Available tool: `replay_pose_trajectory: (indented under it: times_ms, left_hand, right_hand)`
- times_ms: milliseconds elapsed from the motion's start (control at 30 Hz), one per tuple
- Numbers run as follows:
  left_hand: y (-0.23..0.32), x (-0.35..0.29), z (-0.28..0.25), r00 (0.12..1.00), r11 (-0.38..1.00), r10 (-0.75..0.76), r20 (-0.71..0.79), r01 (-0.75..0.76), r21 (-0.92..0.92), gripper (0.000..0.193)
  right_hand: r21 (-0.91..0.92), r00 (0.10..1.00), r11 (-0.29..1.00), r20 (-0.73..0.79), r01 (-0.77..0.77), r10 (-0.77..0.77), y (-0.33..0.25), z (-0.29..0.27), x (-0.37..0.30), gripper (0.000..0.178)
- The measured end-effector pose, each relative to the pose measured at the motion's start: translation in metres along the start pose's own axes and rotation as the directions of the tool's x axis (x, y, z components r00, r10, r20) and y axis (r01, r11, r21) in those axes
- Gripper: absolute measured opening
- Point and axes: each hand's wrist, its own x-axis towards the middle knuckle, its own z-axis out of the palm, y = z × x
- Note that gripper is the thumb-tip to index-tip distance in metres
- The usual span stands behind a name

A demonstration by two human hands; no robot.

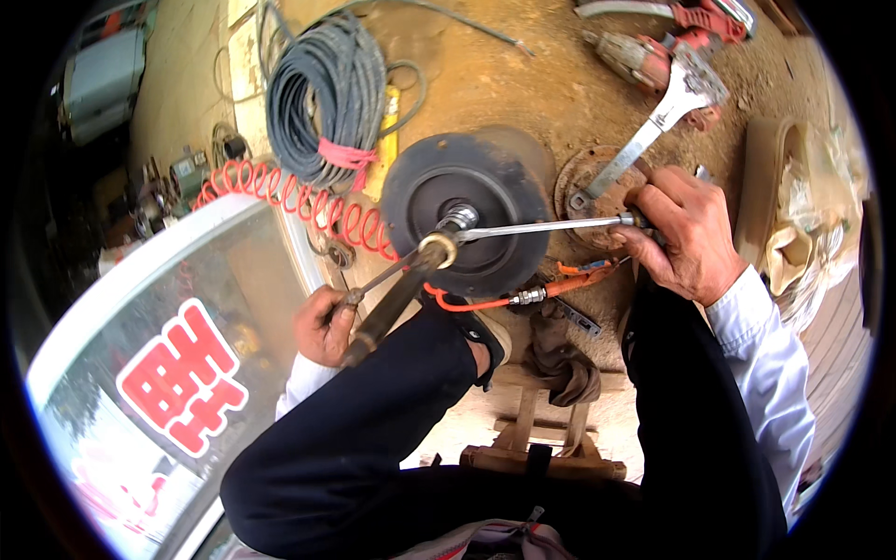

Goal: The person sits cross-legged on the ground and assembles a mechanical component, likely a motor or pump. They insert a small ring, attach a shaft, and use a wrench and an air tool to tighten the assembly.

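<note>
A round black rubber-and-metal part (420, 168) sits upright on the dirt floor, and a dark shaft (385, 313) with a brass-coloured collar (439, 250) rises from its middle toward me. A shiny metal fitting (459, 217) is at the shaft's base. My right hand (686, 233) is closed around the end of a silver wrench (551, 226), which reaches across the part to the fitting. My left hand (325, 325) is closed on a thin metal bar (383, 276) that runs to the shaft near the collar. What the bar's far end grips is hidden.
A coil of dark hose (322, 103) and a red spiral air hose (289, 201) lie at left, beside a glass door panel (187, 345). Beyond my right hand are a rusty disc (583, 173), another wrench (644, 140) and a red power tool (644, 61). A rag (565, 359) lies between my feet.
</note>
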Motion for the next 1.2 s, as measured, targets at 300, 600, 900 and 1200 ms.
replay_pose_trajectory:
  times_ms: [300,600,900,1200]
  left_hand:
    - [-0.012,0.013,-0.002,0.999,0.996,0.037,0.02,-0.035,-0.082,0.026]
    - [-0.04,0.023,0.019,0.977,0.946,0.209,-0.042,-0.213,-0.246,0.028]
    - [-0.055,0.036,0.028,0.974,0.929,0.226,0.013,-0.212,-0.305,0.021]
    - [-0.063,0.042,0.032,0.957,0.913,0.223,0.187,-0.138,-0.384,0.029]
  right_hand:
    - [-0.03,0.99,0.997,0.12,-0.069,0.072,-0.014,-0.005,0.005,0.033]
    - [-0.095,0.967,0.993,0.238,-0.068,0.089,-0.007,0.007,0.003,0.035]
    - [-0.137,0.959,0.985,0.249,-0.105,0.137,-0.018,0.009,0.007,0.042]
    - [-0.111,0.978,0.991,0.183,-0.077,0.097,-0.01,0.014,0.0,0.033]
